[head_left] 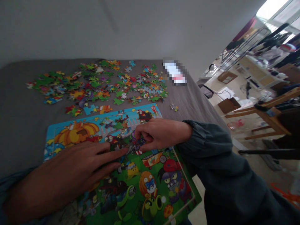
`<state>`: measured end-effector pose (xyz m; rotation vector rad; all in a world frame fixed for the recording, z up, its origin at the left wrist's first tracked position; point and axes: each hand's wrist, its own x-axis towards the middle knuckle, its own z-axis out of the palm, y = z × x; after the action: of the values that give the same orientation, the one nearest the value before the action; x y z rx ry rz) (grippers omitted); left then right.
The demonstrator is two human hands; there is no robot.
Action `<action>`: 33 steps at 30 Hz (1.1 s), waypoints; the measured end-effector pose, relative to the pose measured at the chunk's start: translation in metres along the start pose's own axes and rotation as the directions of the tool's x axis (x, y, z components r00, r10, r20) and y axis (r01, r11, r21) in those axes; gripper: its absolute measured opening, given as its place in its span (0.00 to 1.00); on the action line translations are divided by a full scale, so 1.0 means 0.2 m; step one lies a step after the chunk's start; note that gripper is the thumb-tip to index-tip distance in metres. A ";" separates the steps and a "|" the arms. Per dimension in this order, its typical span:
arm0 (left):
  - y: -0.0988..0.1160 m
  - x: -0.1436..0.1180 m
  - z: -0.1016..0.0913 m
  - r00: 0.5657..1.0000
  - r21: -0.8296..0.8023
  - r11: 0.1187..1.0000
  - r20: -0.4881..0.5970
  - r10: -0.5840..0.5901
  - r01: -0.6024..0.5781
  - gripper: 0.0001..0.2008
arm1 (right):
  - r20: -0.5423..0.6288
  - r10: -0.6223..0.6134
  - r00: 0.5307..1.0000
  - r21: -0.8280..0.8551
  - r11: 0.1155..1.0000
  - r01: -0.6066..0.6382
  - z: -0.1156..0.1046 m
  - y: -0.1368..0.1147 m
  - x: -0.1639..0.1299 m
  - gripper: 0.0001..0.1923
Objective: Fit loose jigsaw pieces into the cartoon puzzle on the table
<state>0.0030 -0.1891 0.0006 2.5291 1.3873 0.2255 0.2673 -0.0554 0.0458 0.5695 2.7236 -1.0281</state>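
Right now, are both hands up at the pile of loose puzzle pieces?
No, the left hand and right hand both rest on the puzzle board, while the loose pieces lie beyond it on the grey cloth.

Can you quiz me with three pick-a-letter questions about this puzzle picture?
1. Where do the loose pieces lie?
A. On the grey cloth beyond the board
B. On the wooden chair
C. On the floor

2. What colour is the big pumpkin on the board?
A. Purple
B. Orange
C. White

3. How is the right hand held?
A. Flat with spread fingers
B. Raised high off the board
C. Curled, fingertips pinched down on the board

Answers:
1. A, the pieces are scattered on the grey cloth past the board's far edge.
2. B, the pumpkin at the board's far left corner is orange.
3. C, its fingers bend inward at the puzzle's middle, while the left hand lies flat, a finger pointing at the same spot.
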 end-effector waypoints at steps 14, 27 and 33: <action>0.00 0.00 -0.01 0.997 -0.003 0.997 -0.008 0.076 -0.076 0.18 | -0.004 -0.037 0.999 -0.009 0.999 0.036 0.00 0.01 0.00 0.14; 0.00 0.00 0.00 0.994 0.036 0.994 -0.025 0.107 -0.106 0.20 | -0.078 -0.062 0.995 0.015 0.998 0.064 0.02 0.02 0.02 0.09; -0.02 -0.02 0.03 0.999 -0.005 0.999 -0.015 0.051 -0.052 0.19 | -0.231 -0.056 0.971 0.021 0.998 0.063 0.01 0.02 0.02 0.07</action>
<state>-0.0004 -0.1913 -0.0063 2.5657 1.3259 0.2573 0.2658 -0.0519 0.0410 0.6536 2.9474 -1.0782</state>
